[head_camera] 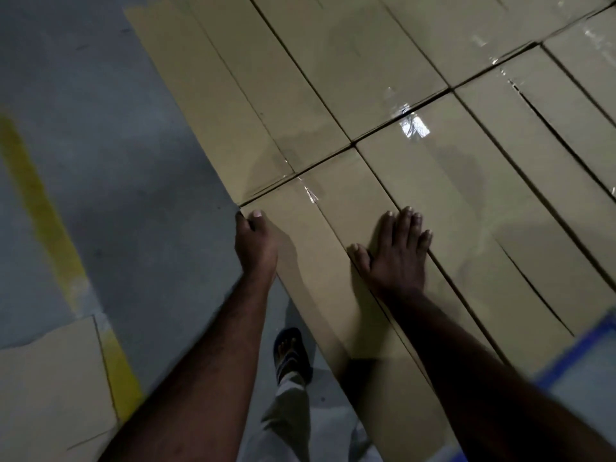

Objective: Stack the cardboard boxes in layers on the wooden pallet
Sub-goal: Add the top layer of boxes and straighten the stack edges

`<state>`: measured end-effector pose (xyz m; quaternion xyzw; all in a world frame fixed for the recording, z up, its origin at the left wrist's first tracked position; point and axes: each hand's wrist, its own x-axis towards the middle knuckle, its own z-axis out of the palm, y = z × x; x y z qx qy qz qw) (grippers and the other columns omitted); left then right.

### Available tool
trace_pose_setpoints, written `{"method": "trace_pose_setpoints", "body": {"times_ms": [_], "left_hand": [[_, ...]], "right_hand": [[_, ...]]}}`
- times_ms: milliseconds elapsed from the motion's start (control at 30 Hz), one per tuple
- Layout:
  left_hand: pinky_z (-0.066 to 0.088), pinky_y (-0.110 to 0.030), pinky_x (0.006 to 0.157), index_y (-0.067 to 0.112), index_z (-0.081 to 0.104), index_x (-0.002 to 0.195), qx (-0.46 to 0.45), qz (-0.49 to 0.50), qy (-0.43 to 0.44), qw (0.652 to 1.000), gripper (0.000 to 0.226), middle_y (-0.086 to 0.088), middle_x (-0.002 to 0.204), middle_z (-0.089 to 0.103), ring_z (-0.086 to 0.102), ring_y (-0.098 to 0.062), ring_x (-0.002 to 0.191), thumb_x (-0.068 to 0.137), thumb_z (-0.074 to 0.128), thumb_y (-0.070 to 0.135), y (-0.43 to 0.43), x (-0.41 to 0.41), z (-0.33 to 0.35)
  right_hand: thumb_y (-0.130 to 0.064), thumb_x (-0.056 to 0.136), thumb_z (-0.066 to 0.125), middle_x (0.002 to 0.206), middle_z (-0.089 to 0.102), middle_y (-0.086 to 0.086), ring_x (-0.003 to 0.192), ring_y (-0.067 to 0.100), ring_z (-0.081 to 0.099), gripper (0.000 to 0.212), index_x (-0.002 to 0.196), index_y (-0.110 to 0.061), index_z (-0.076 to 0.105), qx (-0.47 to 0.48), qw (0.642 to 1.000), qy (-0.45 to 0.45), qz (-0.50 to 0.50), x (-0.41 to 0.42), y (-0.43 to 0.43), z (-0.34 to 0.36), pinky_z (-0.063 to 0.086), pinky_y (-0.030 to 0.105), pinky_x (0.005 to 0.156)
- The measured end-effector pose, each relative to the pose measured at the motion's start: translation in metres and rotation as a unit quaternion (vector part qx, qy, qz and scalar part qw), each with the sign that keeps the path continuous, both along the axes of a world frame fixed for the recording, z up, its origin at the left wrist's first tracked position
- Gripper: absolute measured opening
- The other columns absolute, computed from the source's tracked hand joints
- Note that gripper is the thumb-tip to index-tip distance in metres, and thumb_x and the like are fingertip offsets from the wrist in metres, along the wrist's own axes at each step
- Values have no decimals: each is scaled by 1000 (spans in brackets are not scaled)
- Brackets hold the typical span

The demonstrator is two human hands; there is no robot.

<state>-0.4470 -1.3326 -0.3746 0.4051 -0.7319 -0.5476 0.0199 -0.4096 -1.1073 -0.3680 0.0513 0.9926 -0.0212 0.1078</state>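
The head camera looks steeply down (wide-angle, tilted) from close above the cardboard boxes (416, 181) and grey floor (116, 161).

Floor (100, 161): grey concrete, showing worn, darker patches.

Yellow line (40, 208): painted, running along the floor on the left, passing just beside the cardboard piece.

Cardboard piece (50, 388): lying flat-faced at the near left, its far edge looking ragged; whether it is a sheet or a box top is unclear.

Cardboard boxes (433, 181): long, taped, lying side by side in close rows and standing well above floor level on the right; whatever is bearing them underneath is hidden.

Sandalled foot (291, 353): standing on the floor just beside the near box's side.
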Motion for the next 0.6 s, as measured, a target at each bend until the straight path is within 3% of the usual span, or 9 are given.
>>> {"method": "trace_pose_setpoints", "body": {"times_ms": [133, 333, 500, 600], "left_hand": [[24, -4, 87, 4, 17, 157, 7, 0, 7, 1000, 58, -16, 158, 32, 41, -25, 140, 107, 40, 24, 3, 0, 2], [22, -3, 86, 0, 25, 154, -8, -3, -8, 1000, 55, -19, 156, 35, 41, -26, 140, 107, 41, 22, 4, -3, 3], [33, -22, 106, 5, 22, 156, 25, -27, -38, 999, 57, -18, 157, 34, 42, -27, 139, 106, 40, 27, -5, -5, 6], [33, -28, 112, 6, 18, 157, 39, -40, -42, 998, 59, -17, 159, 31, 39, -27, 141, 106, 40, 29, -8, -6, 6]], "right_hand": [[-72, 90, 27, 164, 4, 27, 152, 43, 1, 92, 159, -14, 11, -6, 1000, 3, 1, -6, -11, 4, 3, 66, 118], [-82, 85, 22, 165, 5, 23, 152, 41, 1, 100, 159, -16, 10, -43, 998, -19, 48, -15, -49, 9, 1, 67, 118], [-83, 83, 25, 165, 5, 23, 152, 42, 0, 100, 158, -17, 17, -81, 980, -40, 176, 29, -88, 12, 2, 69, 116], [-83, 82, 35, 165, 4, 22, 152, 42, 0, 102, 158, -17, 16, -74, 979, -46, 182, 47, -103, 8, 2, 71, 114]]}}
